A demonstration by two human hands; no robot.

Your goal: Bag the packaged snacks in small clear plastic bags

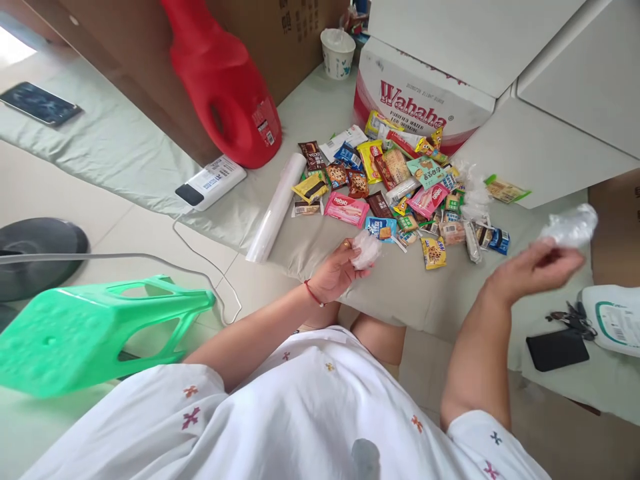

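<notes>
My left hand (336, 270) is closed around a small crumpled clear plastic bag (367, 249), just in front of a heap of several wrapped snacks (400, 187) on the pale cloth. My right hand (537, 268) is raised to the right, blurred, its fingers pinched on another crumpled clear plastic bag (571, 226). A roll of clear plastic bags (277, 207) lies to the left of the snacks. A pink wafer pack (347, 209) lies at the near edge of the heap.
A red jug (225, 80), a white power bank (211, 181) with its cable, a paper cup (338, 53) and a Wahaha box (417, 100) surround the heap. A green plastic stool (95, 330) lies tipped at left. A black wallet (557, 349) lies at right, a phone (40, 103) far left.
</notes>
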